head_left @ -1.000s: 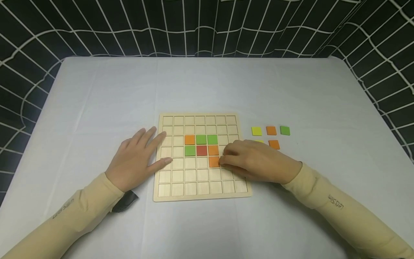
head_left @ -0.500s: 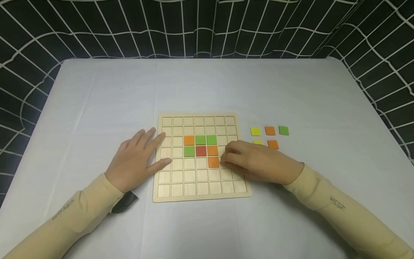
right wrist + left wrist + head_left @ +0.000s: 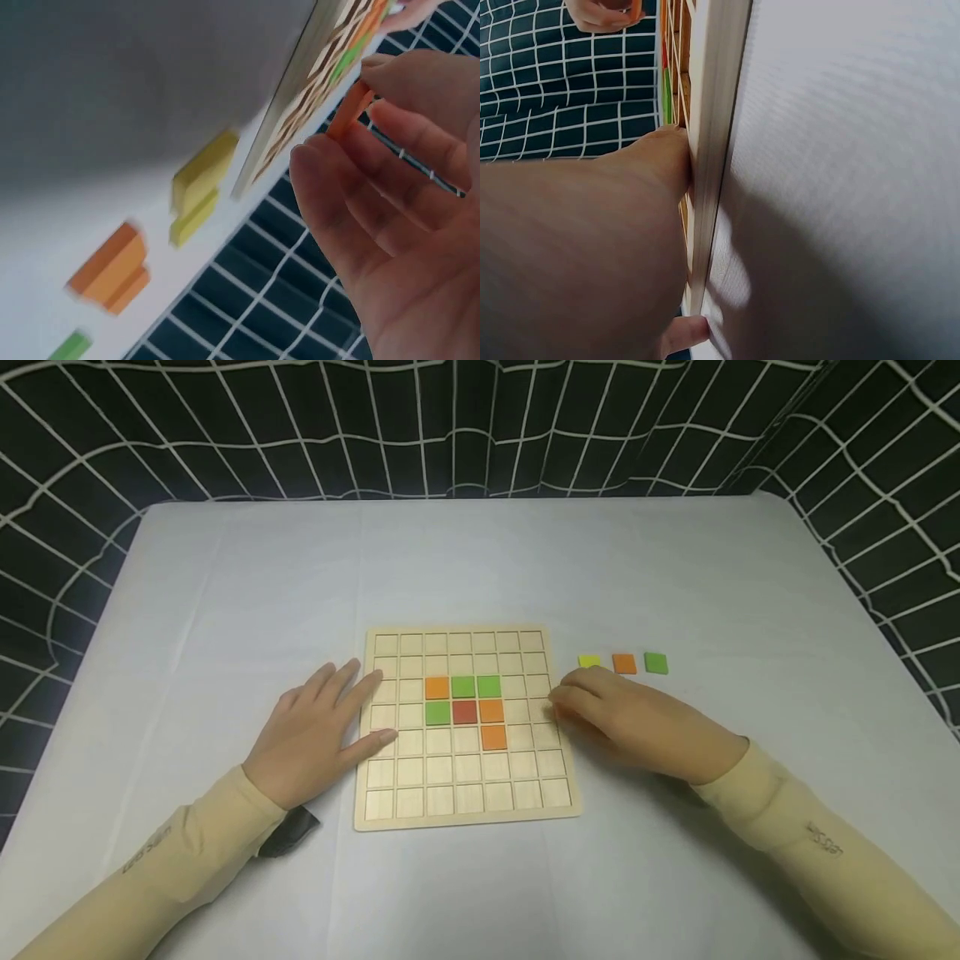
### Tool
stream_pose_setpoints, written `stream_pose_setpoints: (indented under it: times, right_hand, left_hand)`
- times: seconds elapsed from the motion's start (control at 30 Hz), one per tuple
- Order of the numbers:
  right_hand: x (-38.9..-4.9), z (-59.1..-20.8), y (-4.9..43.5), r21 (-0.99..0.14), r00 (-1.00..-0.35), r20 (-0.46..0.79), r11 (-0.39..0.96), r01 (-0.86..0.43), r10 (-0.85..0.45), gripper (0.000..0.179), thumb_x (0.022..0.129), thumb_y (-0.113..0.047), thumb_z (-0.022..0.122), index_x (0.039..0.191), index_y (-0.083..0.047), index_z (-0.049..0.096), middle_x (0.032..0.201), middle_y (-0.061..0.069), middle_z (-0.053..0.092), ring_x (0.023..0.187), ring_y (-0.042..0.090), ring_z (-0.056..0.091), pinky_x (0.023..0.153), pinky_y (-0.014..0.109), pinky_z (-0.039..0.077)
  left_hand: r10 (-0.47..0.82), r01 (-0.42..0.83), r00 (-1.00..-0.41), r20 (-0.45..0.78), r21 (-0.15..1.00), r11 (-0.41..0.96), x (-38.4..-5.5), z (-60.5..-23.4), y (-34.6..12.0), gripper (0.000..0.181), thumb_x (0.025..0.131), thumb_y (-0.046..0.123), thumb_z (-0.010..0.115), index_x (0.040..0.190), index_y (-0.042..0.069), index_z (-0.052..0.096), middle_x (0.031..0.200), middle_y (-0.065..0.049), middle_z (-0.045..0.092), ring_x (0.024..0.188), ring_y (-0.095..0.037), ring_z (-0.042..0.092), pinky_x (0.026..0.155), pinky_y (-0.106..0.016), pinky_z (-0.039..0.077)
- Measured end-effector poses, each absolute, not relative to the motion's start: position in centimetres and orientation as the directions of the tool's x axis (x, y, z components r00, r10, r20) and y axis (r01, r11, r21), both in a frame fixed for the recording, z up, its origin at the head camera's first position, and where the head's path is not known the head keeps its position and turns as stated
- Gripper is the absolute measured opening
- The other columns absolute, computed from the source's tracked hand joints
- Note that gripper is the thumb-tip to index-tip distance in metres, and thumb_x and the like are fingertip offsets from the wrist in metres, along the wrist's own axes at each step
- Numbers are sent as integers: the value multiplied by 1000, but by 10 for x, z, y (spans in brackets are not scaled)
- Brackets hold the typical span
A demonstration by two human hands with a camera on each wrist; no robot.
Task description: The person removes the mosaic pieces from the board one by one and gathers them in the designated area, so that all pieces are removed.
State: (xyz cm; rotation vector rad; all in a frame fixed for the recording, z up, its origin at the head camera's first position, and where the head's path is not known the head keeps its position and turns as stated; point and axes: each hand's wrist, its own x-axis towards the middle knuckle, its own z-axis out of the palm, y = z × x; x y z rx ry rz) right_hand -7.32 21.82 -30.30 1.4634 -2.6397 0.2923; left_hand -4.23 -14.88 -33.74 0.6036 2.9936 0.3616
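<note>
The left hand (image 3: 311,739) rests with fingers stretched out toward one o'clock, and the right hand (image 3: 645,720) pinches, pointing toward ten o'clock.

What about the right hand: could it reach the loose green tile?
Probably yes: the green tile lies uncovered near the right hand, though its fingers pinch an orange tile, which may need setting down first.

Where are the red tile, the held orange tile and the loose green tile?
Red tile (image 3: 464,712): head view, middle of its top face.
Held orange tile (image 3: 349,112): right wrist view, middle of its visible side.
Loose green tile (image 3: 656,663): head view, middle of its top face.
</note>
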Motion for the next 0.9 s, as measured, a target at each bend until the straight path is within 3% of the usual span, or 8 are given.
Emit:
stream_pose_setpoints:
  times: [0.23, 0.47, 0.53, 0.7, 0.9]
  right_hand:
    - [-74, -298, 241, -83, -567, 232, 565, -821, -790, 21, 87, -7, 67, 106, -3, 61, 100, 1, 57, 91, 12, 54, 78, 26, 51]
    - [-73, -298, 264, -58, -599, 259, 607, -792, -758, 24, 97, -21, 56, 106, 0, 63, 104, 9, 59, 97, 23, 61, 80, 33, 54]
    - [-73, -299, 272, -55, -609, 254, 617, -785, -752, 23, 94, -18, 62, 107, 1, 63, 105, 11, 60, 98, 24, 62, 80, 34, 54]
    - [-74, -299, 288, -46, -656, 218, 664, -746, -723, 39, 69, 5, 79, 105, 2, 64, 100, 9, 60, 92, 20, 59, 76, 33, 54]
    - [-76, -303, 305, -40, -683, 205, 692, -721, -700, 40, 66, 9, 79, 103, 2, 65, 98, 8, 61, 91, 20, 61, 75, 33, 54]
  left_hand:
    - [386, 373, -923, -5, 238, 897, -42, -338, -149, 71, 92, 54, 54, 147, 13, 37, 151, -18, 35, 136, -44, 32, 96, -63, 38]
    - [390, 382, -921, 14, 234, 894, -41, -339, -148, 71, 91, 54, 55, 147, 13, 39, 150, -19, 36, 135, -44, 33, 95, -63, 38]
    - [390, 383, -921, 17, 232, 894, -41, -339, -148, 71, 91, 53, 55, 147, 13, 39, 149, -19, 36, 135, -44, 34, 95, -62, 39]
    - [390, 384, -921, 18, 228, 895, -41, -339, -148, 71, 91, 53, 55, 146, 12, 39, 149, -19, 37, 135, -44, 34, 95, -62, 39]
    - [390, 383, -921, 16, 229, 895, -41, -339, -148, 71, 91, 53, 55, 146, 13, 39, 150, -19, 36, 135, -43, 33, 95, -62, 38]
